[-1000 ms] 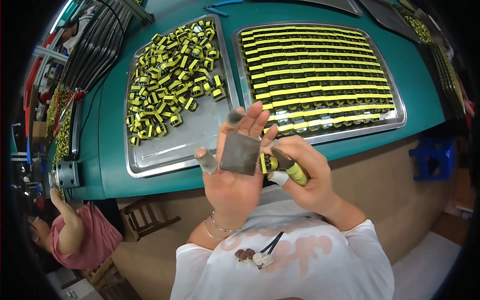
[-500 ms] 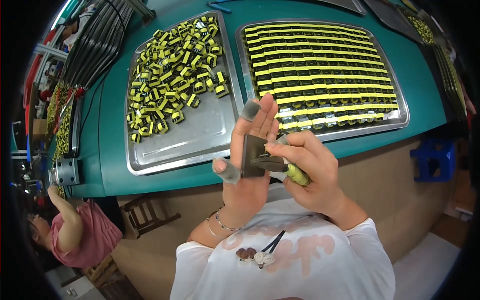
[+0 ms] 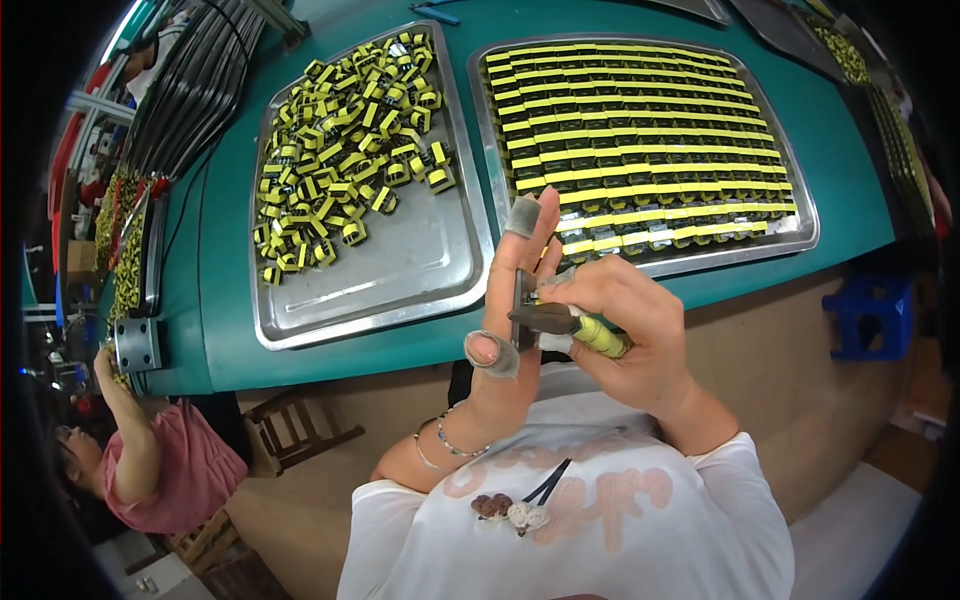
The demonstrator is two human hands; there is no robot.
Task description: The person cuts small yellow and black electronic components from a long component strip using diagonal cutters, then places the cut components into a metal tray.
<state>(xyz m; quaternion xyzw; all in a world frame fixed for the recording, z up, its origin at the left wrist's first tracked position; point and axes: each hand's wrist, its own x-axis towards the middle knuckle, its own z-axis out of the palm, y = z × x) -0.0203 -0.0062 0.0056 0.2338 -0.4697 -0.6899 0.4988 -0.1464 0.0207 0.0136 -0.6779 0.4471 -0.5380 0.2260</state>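
Flat left hand [image 3: 512,300] backed a dark plate [image 3: 521,312] while the right hand [image 3: 640,325] gripped a tool [image 3: 598,337]

Near the middle of the frame, the plate stood nearly edge-on against the left palm. That hand's fingers were extended and its thumb stood apart, not curled round the plate; the palm probably served as a firm backing. The right hand was clamped on the tool, its dark, tapered end crossing the plate's face in view; whether the two touched could not be told. Fingers hid whatever else might have been pinched there. Grey wrappings [image 3: 523,217] covered the left thumb and a fingertip, perhaps against rubbing; they looked soft and fabric-like. The tool's handle was rounded and yellow-green, as if taped for grip.

At upper left, a shiny metal tray [image 3: 400,275] held a jumbled heap of blocky yellow-and-black components [image 3: 345,150], its near part bare. At upper right, a second tray [image 3: 720,256] carried matching components [image 3: 650,150] packed in straight rows, yellow strips aligned, likely so they stayed orderly. Both trays, thin-rimmed with rounded corners, lay within reach on a smooth green tabletop [image 3: 850,190].
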